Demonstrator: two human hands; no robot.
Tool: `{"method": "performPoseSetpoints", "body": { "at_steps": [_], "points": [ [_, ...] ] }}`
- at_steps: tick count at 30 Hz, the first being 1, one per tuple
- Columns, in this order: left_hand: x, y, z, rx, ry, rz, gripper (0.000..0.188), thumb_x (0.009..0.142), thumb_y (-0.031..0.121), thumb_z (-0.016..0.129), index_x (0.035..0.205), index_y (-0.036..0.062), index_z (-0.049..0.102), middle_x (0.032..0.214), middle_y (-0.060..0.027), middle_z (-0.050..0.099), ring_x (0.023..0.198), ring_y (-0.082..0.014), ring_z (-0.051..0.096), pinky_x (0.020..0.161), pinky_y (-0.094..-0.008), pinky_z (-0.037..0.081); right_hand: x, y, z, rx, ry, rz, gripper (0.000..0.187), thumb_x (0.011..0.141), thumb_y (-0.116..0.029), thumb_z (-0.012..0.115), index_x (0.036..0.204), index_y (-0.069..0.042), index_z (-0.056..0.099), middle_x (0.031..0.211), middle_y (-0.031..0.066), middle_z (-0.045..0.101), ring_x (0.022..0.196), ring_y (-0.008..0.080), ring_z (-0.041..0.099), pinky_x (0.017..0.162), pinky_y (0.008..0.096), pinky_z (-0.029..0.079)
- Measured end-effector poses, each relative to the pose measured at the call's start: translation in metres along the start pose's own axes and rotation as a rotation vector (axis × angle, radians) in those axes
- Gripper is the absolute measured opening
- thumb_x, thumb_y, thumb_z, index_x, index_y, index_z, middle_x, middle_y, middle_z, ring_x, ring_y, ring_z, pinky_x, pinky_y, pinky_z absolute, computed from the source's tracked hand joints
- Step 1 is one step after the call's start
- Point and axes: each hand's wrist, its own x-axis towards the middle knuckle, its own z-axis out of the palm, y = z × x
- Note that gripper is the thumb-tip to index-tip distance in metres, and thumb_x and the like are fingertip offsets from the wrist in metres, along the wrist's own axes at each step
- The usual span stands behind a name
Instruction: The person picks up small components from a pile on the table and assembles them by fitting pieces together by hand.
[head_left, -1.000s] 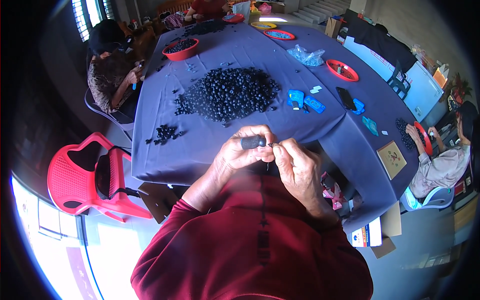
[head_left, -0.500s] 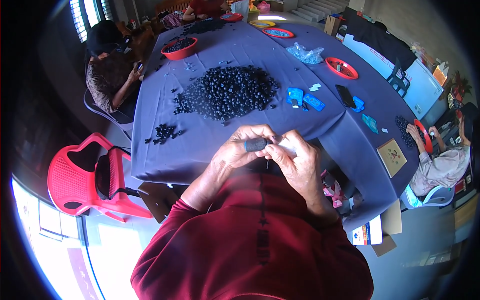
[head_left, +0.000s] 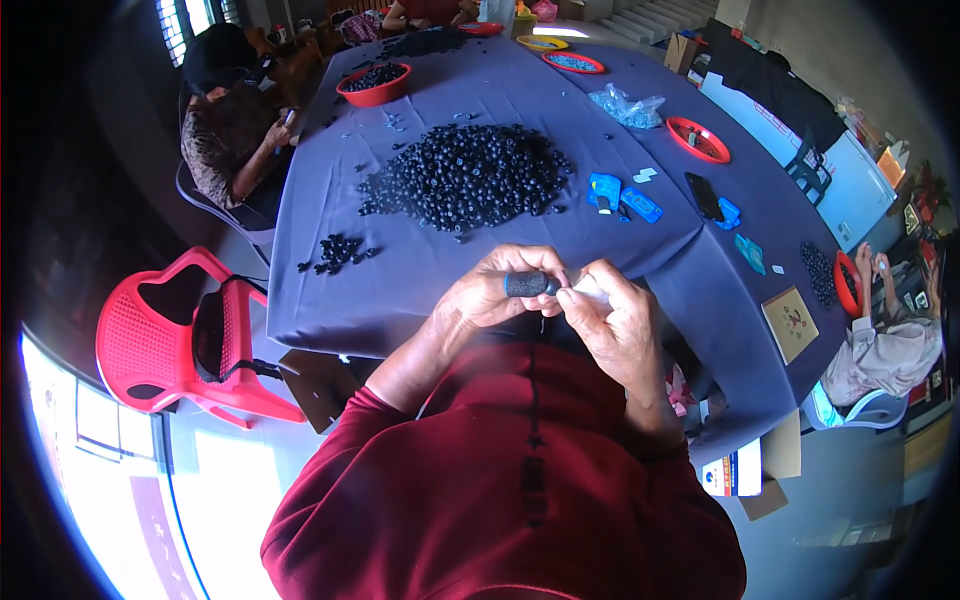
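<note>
My two hands meet just past the near edge of the table, in front of my dark red top. My left hand point(head_left: 490, 292) is closed, with a dark sleeve point(head_left: 525, 285) around one digit, and pinches a small black part point(head_left: 553, 286). Against it my right hand point(head_left: 622, 318) is closed on a small white piece point(head_left: 590, 287), mostly covered by the fingers. Beyond the hands lies a big pile of small black round parts point(head_left: 465, 178). A smaller cluster of black parts point(head_left: 340, 253) sits to its left.
The cloth-covered table point(head_left: 310, 310) carries a red basin of black parts point(head_left: 375, 92), a clear plastic bag point(head_left: 627, 106), a red tray point(head_left: 698, 140), blue packets point(head_left: 640, 204) and a phone point(head_left: 704, 197). A pink chair point(head_left: 150, 325) stands left. Other people sit around the table.
The view has shifted slightly, so the table things appear a little to the right. My hands stay together in the same pinch. At the right, another person's hands have lifted from the black parts.
</note>
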Motion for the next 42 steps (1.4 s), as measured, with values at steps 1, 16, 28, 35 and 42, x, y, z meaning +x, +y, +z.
{"method": "performPoseSetpoints", "body": {
  "at_steps": [1,16,28,35,42],
  "points": [
    [0.000,0.000,0.000,0.001,-0.005,0.009,0.028,0.081,0.017,0.062,0.094,-0.0067,0.055,0.072,-0.0066,0.053,0.068,-0.0132,0.050,0.065,-0.0270,0.042,0.000,0.000,-0.001,-0.002,0.003,0.002,0.014,0.082,-0.013,0.060,0.079,-0.001,0.053,0.066,0.0102,0.063,0.063,0.0211,0.065,0.052,0.0290,0.047],
    [0.001,-0.005,-0.006,-0.134,-0.065,0.038,0.036,0.081,0.021,0.062,0.095,-0.0101,0.050,0.073,-0.0080,0.051,0.066,-0.0148,0.048,0.065,-0.0287,0.043,-0.007,-0.002,0.000,-0.331,0.037,-0.154,0.008,0.085,-0.007,0.055,0.080,0.000,0.055,0.073,0.0105,0.064,0.066,0.0258,0.064,0.055,0.0310,0.048],
    [0.001,-0.003,-0.003,-0.110,-0.016,0.018,0.038,0.080,0.020,0.062,0.096,-0.0121,0.050,0.078,-0.0108,0.054,0.068,-0.0143,0.051,0.064,-0.0262,0.044,-0.006,0.005,0.003,-0.287,-0.007,-0.140,0.009,0.085,-0.005,0.053,0.079,0.001,0.054,0.079,0.0097,0.067,0.072,0.0190,0.066,0.060,0.0268,0.052],
    [0.002,-0.006,-0.005,-0.180,0.012,-0.007,0.036,0.078,0.017,0.064,0.092,-0.0116,0.049,0.080,-0.0097,0.052,0.069,-0.0111,0.051,0.062,-0.0221,0.044,-0.005,0.008,0.006,-0.266,0.014,-0.159,0.010,0.085,-0.004,0.054,0.076,0.001,0.052,0.078,0.0086,0.067,0.070,0.0180,0.066,0.057,0.0268,0.051],
    [0.004,-0.010,-0.007,-0.188,0.019,0.003,0.033,0.081,0.018,0.061,0.092,-0.0110,0.050,0.074,-0.0055,0.049,0.061,-0.0063,0.042,0.057,-0.0208,0.037,-0.006,0.002,0.007,-0.373,0.024,-0.183,0.011,0.083,-0.008,0.056,0.075,-0.002,0.052,0.073,0.0096,0.065,0.064,0.0228,0.064,0.052,0.0299,0.049]
  ]
}}
